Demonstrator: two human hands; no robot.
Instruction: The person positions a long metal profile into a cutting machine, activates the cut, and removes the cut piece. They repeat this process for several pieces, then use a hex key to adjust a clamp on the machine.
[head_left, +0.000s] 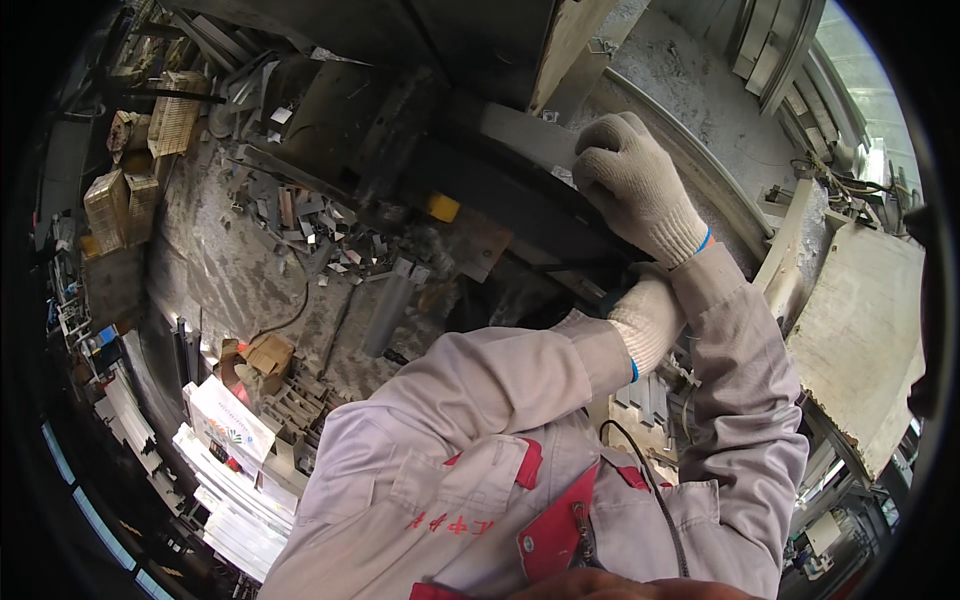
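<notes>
While our right hand (632, 185) lies palm-down in its knit glove on a pale metal bar (530, 135) at upper centre of the frame, fingers curled over the bar's edge and pressing it onto the dark machine (480, 190) beneath, our left hand (648, 318) reaches in just below, gloved too; its fingers are hidden under the machine, so we cannot tell whether they grip anything. The bar runs from the right hand toward upper left, resting on the machine.

To hold well here, we judge the bar should stay flat under an even palm, with fingertips kept back from any edge where the machine could pinch, and the left sleeve held away from the dark gap.

Around us, metal offcuts (320, 225) litter the grey floor (230, 270) at centre left. A small yellow block (442, 207) sits on the machine's lower part. Cardboard boxes (120, 205) stand at far left, white sheets (235, 500) at lower left, and a pale slab (860, 330) leans at right. A black cable (655, 490) crosses our jacket and could snag.
</notes>
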